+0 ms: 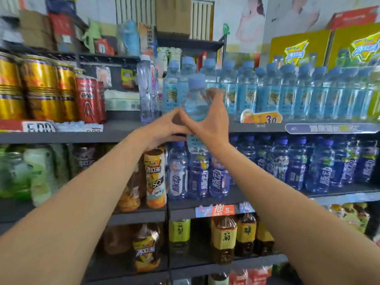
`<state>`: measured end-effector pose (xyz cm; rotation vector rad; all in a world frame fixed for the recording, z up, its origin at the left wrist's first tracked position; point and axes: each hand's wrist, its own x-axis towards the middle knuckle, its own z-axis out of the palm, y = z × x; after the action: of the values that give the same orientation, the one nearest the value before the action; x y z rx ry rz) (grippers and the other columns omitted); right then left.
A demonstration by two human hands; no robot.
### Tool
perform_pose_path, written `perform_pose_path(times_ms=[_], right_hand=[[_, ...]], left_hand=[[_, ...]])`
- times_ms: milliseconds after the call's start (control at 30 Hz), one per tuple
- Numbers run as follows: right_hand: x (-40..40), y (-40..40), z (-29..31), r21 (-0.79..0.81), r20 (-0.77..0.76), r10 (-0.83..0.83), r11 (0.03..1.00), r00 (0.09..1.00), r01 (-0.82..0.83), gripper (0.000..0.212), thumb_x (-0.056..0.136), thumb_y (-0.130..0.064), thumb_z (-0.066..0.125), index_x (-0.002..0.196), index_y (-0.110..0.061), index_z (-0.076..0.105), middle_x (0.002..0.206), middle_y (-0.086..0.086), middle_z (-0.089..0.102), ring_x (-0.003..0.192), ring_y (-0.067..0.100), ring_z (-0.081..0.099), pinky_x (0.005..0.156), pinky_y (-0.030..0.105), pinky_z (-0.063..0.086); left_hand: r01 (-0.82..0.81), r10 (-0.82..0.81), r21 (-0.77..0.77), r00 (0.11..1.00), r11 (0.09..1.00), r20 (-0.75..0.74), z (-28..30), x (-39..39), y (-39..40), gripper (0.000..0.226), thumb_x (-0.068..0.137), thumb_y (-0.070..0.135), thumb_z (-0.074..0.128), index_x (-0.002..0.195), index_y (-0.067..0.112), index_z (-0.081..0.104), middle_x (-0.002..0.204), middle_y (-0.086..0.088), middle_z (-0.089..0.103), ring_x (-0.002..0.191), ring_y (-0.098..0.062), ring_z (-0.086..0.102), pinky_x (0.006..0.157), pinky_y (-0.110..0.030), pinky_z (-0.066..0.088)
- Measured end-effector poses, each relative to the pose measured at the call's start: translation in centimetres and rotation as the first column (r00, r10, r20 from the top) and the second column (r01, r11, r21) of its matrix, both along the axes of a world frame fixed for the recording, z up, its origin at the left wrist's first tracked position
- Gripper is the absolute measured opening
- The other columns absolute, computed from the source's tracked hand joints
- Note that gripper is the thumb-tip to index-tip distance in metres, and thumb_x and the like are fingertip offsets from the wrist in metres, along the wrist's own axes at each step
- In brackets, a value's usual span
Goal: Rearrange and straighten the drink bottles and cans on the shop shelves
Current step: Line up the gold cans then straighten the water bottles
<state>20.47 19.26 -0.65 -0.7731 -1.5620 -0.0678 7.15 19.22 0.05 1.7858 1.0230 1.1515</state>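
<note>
So both hands are up at the top drinks shelf (115, 132): the right hand (207, 118) is wrapped around a light-blue bottle (196, 95), held upright just in front of the row of matching bottles (287, 93). Left hand (164, 125) sits right beside it, fingertips meeting the right thumb under the bottle, but whether it's actually gripping anything I can't tell.
</note>
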Motion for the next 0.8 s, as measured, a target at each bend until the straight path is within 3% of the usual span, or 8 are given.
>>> perform_pose_path(times_ms=[133, 267, 333, 400, 467, 600, 700, 800], right_hand=[[-4.1, 0.3, 4.8, 0.0, 0.014, 0.029, 1.0, 0.999, -0.029, 0.069, 0.074, -0.043, 0.074, 0.121, -0.005, 0.04, 0.116, 0.008, 0.052, 0.108, 0.021, 0.051, 0.086, 0.027, 0.042], [-6.6, 2.6, 7.1, -0.038, 0.299, -0.261, 0.958, 0.918, 0.284, 0.076, 0.076, -0.06, 0.063, 0.127, -0.009, 0.041, 0.13, 0.011, 0.039, 0.123, 0.027, 0.035, 0.1, 0.04, 0.035], [-6.9, 3.6, 7.6, -0.067, 0.392, -0.316, 0.927, 0.864, 0.369, 0.08, 0.076, -0.064, 0.059, 0.133, -0.012, 0.038, 0.136, 0.011, 0.033, 0.129, 0.03, 0.028, 0.104, 0.044, 0.028], [-6.6, 4.4, 7.9, -0.074, 0.428, -0.353, 0.904, 0.832, 0.421, 0.081, 0.077, -0.065, 0.057, 0.134, -0.012, 0.037, 0.138, 0.012, 0.031, 0.132, 0.031, 0.024, 0.107, 0.046, 0.023], [-6.2, 5.0, 8.1, -0.067, 0.463, -0.4, 0.874, 0.791, 0.481, 0.083, 0.077, -0.066, 0.056, 0.136, -0.011, 0.037, 0.141, 0.012, 0.028, 0.134, 0.03, 0.021, 0.11, 0.048, 0.018], [-5.6, 6.4, 8.3, -0.049, 0.529, -0.412, 0.858, 0.742, 0.511, 0.089, 0.078, -0.07, 0.051, 0.142, -0.011, 0.03, 0.148, 0.013, 0.02, 0.14, 0.03, 0.012, 0.114, 0.051, 0.011], [-5.8, 6.9, 8.1, -0.068, 0.547, -0.357, 0.883, 0.758, 0.464, 0.089, 0.077, -0.068, 0.053, 0.142, -0.013, 0.028, 0.149, 0.013, 0.018, 0.141, 0.03, 0.009, 0.114, 0.053, 0.009], [-5.4, 7.3, 8.0, -0.048, 0.551, -0.343, 0.897, 0.76, 0.44, 0.086, 0.077, -0.067, 0.055, 0.142, -0.017, 0.029, 0.149, 0.01, 0.018, 0.141, 0.029, 0.008, 0.114, 0.054, 0.007]], left_hand=[[-0.154, 0.13, 0.151, 0.978, 0.976, 0.16, 2.7, -3.1, -0.4, 0.043, 0.085, 0.004, 0.062, 0.126, 0.013, 0.049, 0.115, -0.001, 0.056, 0.101, -0.014, 0.058, 0.08, -0.023, 0.05], [-0.285, 0.237, 0.189, 0.941, 0.94, 0.241, 3.1, -4.8, 0.8, 0.046, 0.086, 0.016, 0.064, 0.13, 0.012, 0.05, 0.109, 0.008, 0.056, 0.11, -0.013, 0.055, 0.091, -0.028, 0.047], [-0.3, 0.252, 0.168, 0.933, 0.939, 0.258, 3.0, -4.8, 1.9, 0.048, 0.088, 0.017, 0.062, 0.133, 0.011, 0.046, 0.11, 0.008, 0.051, 0.109, -0.01, 0.052, 0.087, -0.027, 0.048], [-0.27, 0.231, 0.153, 0.944, 0.951, 0.235, 3.0, -4.3, 2.9, 0.042, 0.091, 0.018, 0.058, 0.132, 0.015, 0.048, 0.109, 0.003, 0.055, 0.107, -0.015, 0.056, 0.086, -0.031, 0.05], [-0.249, 0.218, 0.125, 0.952, 0.96, 0.214, 3.2, -4.0, 4.0, 0.038, 0.091, 0.023, 0.058, 0.128, 0.02, 0.05, 0.114, -0.001, 0.06, 0.11, -0.02, 0.059, 0.095, -0.04, 0.049], [-0.261, 0.249, 0.113, 0.962, 0.959, 0.111, 3.5, -4.2, 5.6, 0.039, 0.092, 0.034, 0.055, 0.129, 0.025, 0.048, 0.122, 0.0, 0.059, 0.11, -0.02, 0.059, 0.1, -0.048, 0.044], [-0.285, 0.273, 0.162, 0.957, 0.945, 0.094, 3.4, -4.5, 5.8, 0.043, 0.094, 0.03, 0.051, 0.135, 0.022, 0.042, 0.127, -0.001, 0.055, 0.115, -0.018, 0.054, 0.094, -0.039, 0.047], [-0.289, 0.276, 0.197, 0.957, 0.937, 0.091, 3.3, -4.5, 6.1, 0.055, 0.096, 0.026, 0.048, 0.146, 0.022, 0.024, 0.126, 0.006, 0.042, 0.119, -0.009, 0.041, 0.089, -0.032, 0.045]])
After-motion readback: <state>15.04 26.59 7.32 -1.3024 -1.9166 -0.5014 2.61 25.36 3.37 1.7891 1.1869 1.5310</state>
